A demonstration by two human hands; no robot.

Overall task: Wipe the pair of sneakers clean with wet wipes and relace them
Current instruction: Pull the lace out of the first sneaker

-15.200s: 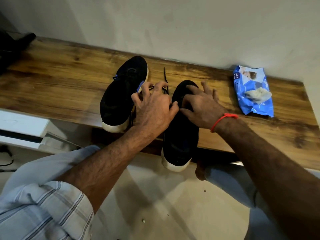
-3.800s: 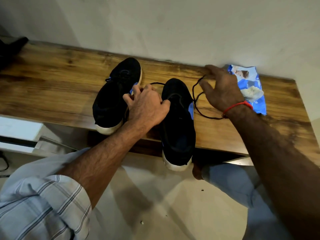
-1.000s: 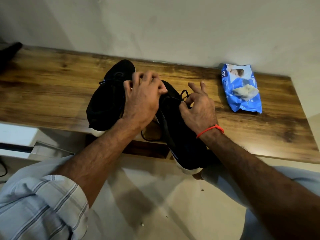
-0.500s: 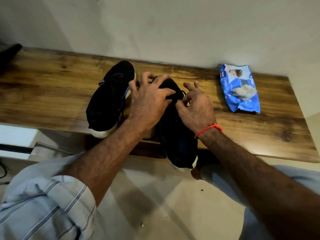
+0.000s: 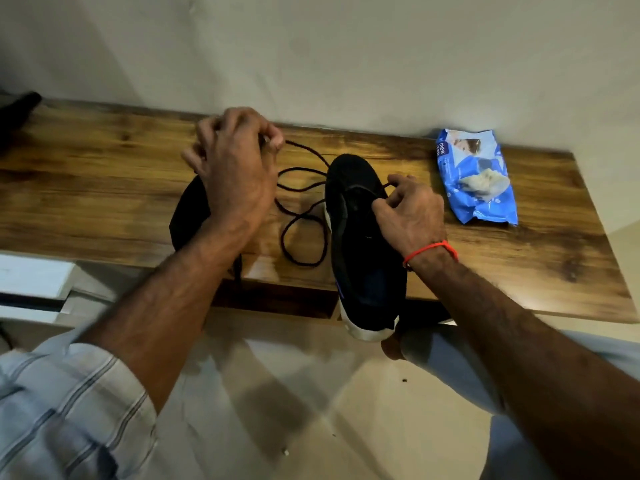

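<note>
Head view, only cam. Wooden worktop [image 5: 104, 188] along wall. Rt sneaker [image 5: 363, 244] lying toe toward wall, heel hanging off near edge, long axis running near-to-far. Left sneaker [image 5: 188, 216] mostly hidden under left forearm, just a dark sliver showing. Black lace [image 5: 301, 216] running from rt sneaker's eyelet area out in loose loops across bare wood between the two shoes, then up to left hand [image 5: 235, 168].

Left hand raised near far edge, fingers [image 5: 273, 142] curled, pinching lace end w/ thumb side. Right hand [image 5: 408, 216] resting on rt sneaker's outer side by tongue, fingers curled round another bit of lace at eyelets; exact eyelet too dark to tell.

Key relation: free lace end sits left and farther back from eyelets, so probably gets pulled taut leftward, across shoe's long axis. Right hand nearer eyelets, looks best placed to steady and feed.

Wet-wipes pack [image 5: 476, 178] right of sneaker, well apart, untouched. Relacing apparently mid-way on this shoe.
</note>
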